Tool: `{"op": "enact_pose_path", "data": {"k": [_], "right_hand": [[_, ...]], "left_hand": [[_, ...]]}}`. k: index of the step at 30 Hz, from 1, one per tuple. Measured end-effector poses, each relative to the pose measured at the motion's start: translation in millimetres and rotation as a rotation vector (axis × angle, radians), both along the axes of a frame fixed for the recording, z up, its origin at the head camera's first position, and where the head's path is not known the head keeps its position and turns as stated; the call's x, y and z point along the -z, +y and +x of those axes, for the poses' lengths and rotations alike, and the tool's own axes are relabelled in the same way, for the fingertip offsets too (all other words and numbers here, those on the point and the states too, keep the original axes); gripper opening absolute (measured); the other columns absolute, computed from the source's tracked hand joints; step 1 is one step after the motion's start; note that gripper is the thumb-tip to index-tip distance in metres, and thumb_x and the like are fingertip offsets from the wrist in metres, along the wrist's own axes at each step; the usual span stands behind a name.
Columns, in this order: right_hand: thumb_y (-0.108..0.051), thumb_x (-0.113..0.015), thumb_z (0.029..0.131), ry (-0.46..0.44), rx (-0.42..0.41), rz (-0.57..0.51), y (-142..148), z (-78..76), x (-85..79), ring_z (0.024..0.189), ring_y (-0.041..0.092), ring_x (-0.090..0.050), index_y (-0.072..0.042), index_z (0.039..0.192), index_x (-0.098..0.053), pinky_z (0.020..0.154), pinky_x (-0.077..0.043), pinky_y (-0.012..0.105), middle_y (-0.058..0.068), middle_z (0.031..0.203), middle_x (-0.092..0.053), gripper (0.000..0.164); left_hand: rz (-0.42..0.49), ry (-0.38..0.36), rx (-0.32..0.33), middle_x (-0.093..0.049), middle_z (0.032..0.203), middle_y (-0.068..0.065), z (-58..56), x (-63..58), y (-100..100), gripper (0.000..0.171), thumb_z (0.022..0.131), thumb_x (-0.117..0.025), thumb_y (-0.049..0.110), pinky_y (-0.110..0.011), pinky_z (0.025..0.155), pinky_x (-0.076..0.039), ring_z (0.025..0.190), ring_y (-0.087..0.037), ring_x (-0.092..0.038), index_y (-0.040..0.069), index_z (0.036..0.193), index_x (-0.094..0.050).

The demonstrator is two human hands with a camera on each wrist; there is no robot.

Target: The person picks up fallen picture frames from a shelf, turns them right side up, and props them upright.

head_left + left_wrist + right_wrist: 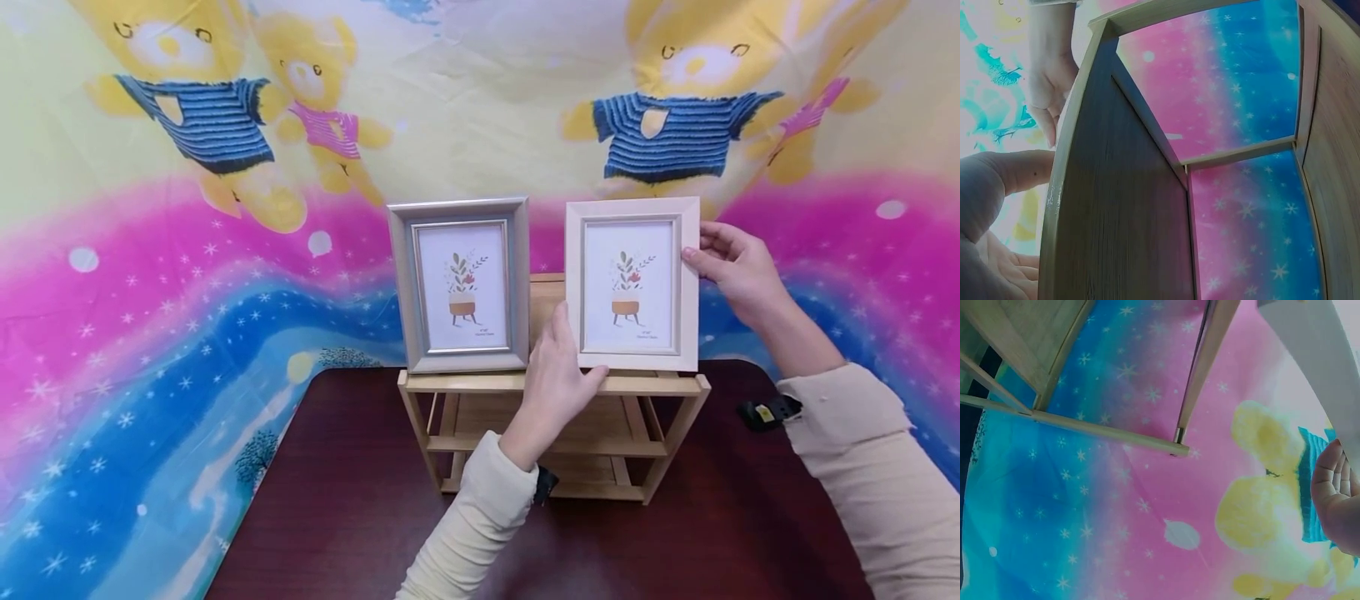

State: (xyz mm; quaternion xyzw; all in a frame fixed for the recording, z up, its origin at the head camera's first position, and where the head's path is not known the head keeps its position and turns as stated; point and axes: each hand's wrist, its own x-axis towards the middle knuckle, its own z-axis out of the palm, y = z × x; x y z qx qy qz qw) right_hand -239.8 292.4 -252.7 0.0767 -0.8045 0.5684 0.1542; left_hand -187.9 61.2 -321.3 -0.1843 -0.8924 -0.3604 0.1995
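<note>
While pinching the pale frame (632, 285) at three o'clock with the right hand (742, 271), touches its seven-o'clock corner with the straight-fingered left hand (553, 371), long axis twelve-to-six.

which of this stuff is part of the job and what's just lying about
Likely part of the job:
- cream frame, pinched by the right hand, with the left hand by its lower left corner
- gray frame, beside it
- wooden rack, at the frames' lower edges

Probably just there:
- dark table, under the rack
- bear-print cloth, behind everything
</note>
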Motion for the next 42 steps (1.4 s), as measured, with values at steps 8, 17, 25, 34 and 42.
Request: {"op": "enact_pose_path", "data": {"k": [8, 17, 25, 34, 42], "right_hand": [[-0.017, -0.058, 0.088, 0.077, -0.023, -0.02, -1, 9.0, -5.0, 0.082, 0.004, -0.056, -0.002, 0.131, -0.043, 0.066, -0.048, 0.012, -0.004, 0.095, -0.054, 0.048], [-0.008, -0.06, 0.086, 0.168, -0.129, -0.171, -3, 13.8, -7.1, 0.078, 0.006, -0.056, -0.009, 0.118, -0.054, 0.064, -0.049, 0.013, -0.001, 0.092, -0.056, 0.032], [-0.002, -0.052, 0.089, 0.222, -0.085, -0.042, -7, 15.1, -12.3, 0.082, 0.008, -0.052, -0.007, 0.122, -0.049, 0.065, -0.046, 0.01, -0.002, 0.095, -0.053, 0.033], [0.001, -0.05, 0.09, 0.242, -0.096, -0.02, -7, 13.3, -12.7, 0.083, 0.009, -0.05, -0.006, 0.123, -0.048, 0.068, -0.044, 0.01, -0.002, 0.095, -0.053, 0.034], [0.001, -0.049, 0.09, 0.257, -0.101, 0.028, -7, 8.6, -13.4, 0.087, 0.01, -0.051, -0.004, 0.128, -0.046, 0.073, -0.043, 0.01, -0.004, 0.1, -0.054, 0.039]], "left_hand": [[0.043, 0.033, 0.035, -0.043, 0.133, -0.016, -0.2, 2.1, -3, 0.092, 0.068, -0.08, 0.015, -0.034, 0.096, -0.039, 0.117, -0.026, -0.046, 0.0, 0.139, -0.022], [0.099, 0.05, 0.068, -0.044, 0.132, -0.015, -0.1, 5.7, -6, 0.089, 0.069, -0.078, 0.009, -0.032, 0.094, -0.041, 0.114, -0.026, -0.049, 0.003, 0.14, -0.023], [0.112, 0.182, 0.148, -0.047, 0.127, -0.017, -2.4, 12.9, -12, 0.078, 0.074, -0.071, -0.001, -0.028, 0.092, -0.043, 0.111, -0.025, -0.051, -0.001, 0.138, -0.027], [0.091, 0.295, 0.2, -0.048, 0.124, -0.02, -2.7, 19.5, -17, 0.073, 0.075, -0.066, -0.006, -0.023, 0.086, -0.045, 0.102, -0.025, -0.054, -0.003, 0.138, -0.028], [0.093, 0.349, 0.243, -0.047, 0.123, -0.021, -1.6, 23.2, -20, 0.073, 0.073, -0.062, -0.012, -0.015, 0.074, -0.047, 0.084, -0.021, -0.057, -0.004, 0.137, -0.029]]}}
